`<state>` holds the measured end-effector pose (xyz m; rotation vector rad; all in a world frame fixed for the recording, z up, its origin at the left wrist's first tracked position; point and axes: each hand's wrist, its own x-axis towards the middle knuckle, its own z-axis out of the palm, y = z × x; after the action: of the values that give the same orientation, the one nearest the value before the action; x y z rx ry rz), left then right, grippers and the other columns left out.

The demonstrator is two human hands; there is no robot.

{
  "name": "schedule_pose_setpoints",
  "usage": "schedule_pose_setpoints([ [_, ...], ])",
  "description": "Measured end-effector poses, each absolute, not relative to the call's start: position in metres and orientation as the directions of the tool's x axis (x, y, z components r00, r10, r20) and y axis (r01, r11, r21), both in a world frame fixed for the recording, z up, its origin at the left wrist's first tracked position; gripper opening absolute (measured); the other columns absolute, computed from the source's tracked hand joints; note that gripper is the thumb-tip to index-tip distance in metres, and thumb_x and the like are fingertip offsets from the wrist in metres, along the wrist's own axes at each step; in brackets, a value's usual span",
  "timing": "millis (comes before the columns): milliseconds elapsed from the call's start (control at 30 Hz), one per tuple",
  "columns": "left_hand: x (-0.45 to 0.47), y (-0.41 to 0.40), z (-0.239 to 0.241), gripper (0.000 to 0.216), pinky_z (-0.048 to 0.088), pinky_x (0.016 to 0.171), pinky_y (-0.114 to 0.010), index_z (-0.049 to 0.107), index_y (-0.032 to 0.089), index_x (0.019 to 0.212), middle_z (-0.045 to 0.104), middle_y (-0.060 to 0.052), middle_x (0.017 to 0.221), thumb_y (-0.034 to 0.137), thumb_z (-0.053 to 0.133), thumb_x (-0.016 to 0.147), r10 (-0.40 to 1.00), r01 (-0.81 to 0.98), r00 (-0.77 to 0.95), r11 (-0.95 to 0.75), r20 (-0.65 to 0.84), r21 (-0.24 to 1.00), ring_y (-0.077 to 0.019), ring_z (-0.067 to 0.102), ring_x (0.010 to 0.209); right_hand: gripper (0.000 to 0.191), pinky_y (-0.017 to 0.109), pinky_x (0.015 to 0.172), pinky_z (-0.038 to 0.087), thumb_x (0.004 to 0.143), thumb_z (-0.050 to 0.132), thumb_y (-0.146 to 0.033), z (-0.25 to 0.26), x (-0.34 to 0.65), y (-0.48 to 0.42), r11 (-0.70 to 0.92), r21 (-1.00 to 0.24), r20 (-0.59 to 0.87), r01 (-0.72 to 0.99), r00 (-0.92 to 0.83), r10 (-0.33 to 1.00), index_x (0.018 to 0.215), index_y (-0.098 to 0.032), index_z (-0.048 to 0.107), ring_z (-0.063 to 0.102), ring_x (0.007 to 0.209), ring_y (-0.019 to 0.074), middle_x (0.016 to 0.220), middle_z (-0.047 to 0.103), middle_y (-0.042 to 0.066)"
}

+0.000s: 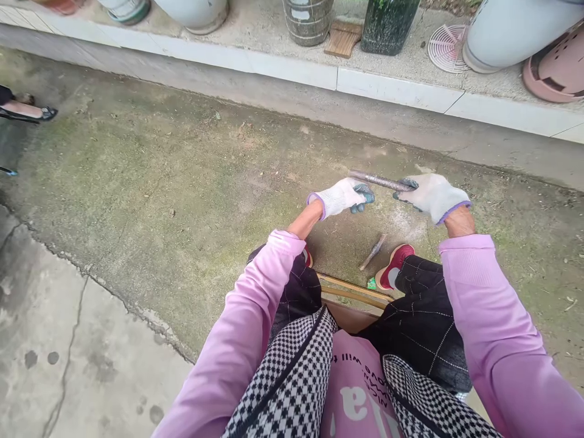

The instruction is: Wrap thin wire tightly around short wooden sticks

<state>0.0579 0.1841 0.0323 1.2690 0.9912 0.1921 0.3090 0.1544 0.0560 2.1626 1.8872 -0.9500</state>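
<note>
My right hand (429,193), in a white work glove with a dark blue-grey coated palm, is closed around the right end of a rod (381,180). The rod is brown at its left end and grey with a rough, shiny, ridged surface along the rest. It is held roughly level above the ground. My left hand (349,196), gloved the same way, is just below the rod's left part with its fingers curled in. What those fingers hold, if anything, is hidden. A shorter stick (373,252) with a greyish middle lies on the concrete between my feet.
I sit on a low wooden-framed seat (356,292). A small green item (371,283) lies by my red shoe (396,263). Ahead runs a white-tiled ledge (292,68) with pots, a dark green container (389,27) and a round pink grid (447,48). Another person's foot (31,111) is at far left.
</note>
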Motion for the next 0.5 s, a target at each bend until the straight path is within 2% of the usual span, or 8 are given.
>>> schedule_pose_setpoints([
  [100,0.060,0.185,0.032,0.008,0.054,0.063,-0.022,0.077,0.010,0.094,0.073,-0.001,0.068,0.003,0.073,0.095,0.622,0.264,0.618,0.412,-0.481,0.872,-0.0086,0.064,0.057,0.020,0.034,0.057,0.045,0.086,0.084,-0.041,0.062,0.306,0.152,-0.357,-0.534,-0.471,0.767,0.081,0.878,0.086,-0.024,0.073,0.057,0.061,0.0204,0.069,0.063,0.004],
  [167,0.059,0.187,0.031,0.004,0.056,0.066,-0.023,0.078,0.009,0.097,0.075,-0.002,0.070,0.005,0.076,0.096,0.633,0.203,0.620,0.442,-0.464,0.874,-0.0091,0.067,0.060,0.030,0.032,0.052,0.045,0.079,0.091,-0.043,0.066,0.302,0.148,-0.425,-0.706,-0.439,0.566,0.121,0.890,0.091,-0.022,0.074,0.052,0.056,0.0157,0.069,0.062,0.001],
  [233,0.058,0.188,0.030,0.003,0.056,0.067,-0.023,0.078,0.008,0.099,0.075,-0.002,0.070,0.007,0.077,0.097,0.630,0.179,0.627,0.456,-0.458,0.872,-0.0092,0.068,0.062,0.041,0.029,0.047,0.045,0.070,0.097,-0.043,0.071,0.298,0.144,-0.447,-0.823,-0.417,0.350,0.161,0.894,0.095,-0.019,0.075,0.048,0.054,0.0122,0.070,0.062,0.000],
  [367,0.057,0.188,0.026,0.012,0.056,0.066,-0.021,0.077,0.008,0.101,0.073,-0.001,0.068,0.002,0.067,0.099,0.603,0.189,0.659,0.446,-0.450,0.875,-0.0086,0.067,0.060,0.046,0.027,0.042,0.043,0.059,0.097,-0.034,0.084,0.293,0.138,-0.443,-0.895,-0.436,0.049,0.114,0.893,0.095,-0.017,0.075,0.047,0.052,0.0099,0.068,0.059,-0.004],
  [433,0.057,0.187,0.022,0.017,0.055,0.065,-0.021,0.077,0.008,0.100,0.072,0.000,0.067,-0.001,0.062,0.098,0.599,0.228,0.658,0.420,-0.457,0.879,-0.0083,0.064,0.058,0.045,0.026,0.042,0.041,0.059,0.097,-0.031,0.089,0.294,0.135,-0.444,-0.896,-0.443,0.000,0.056,0.895,0.096,-0.017,0.075,0.046,0.051,0.0093,0.065,0.056,-0.005],
  [500,0.056,0.188,0.019,0.022,0.055,0.065,-0.022,0.077,0.009,0.098,0.070,0.001,0.068,-0.002,0.058,0.098,0.601,0.284,0.647,0.381,-0.469,0.880,-0.0084,0.062,0.057,0.046,0.027,0.043,0.041,0.061,0.098,-0.032,0.092,0.296,0.131,-0.466,-0.884,-0.467,0.027,-0.037,0.884,0.099,-0.016,0.078,0.045,0.051,0.0094,0.064,0.056,-0.005],
])
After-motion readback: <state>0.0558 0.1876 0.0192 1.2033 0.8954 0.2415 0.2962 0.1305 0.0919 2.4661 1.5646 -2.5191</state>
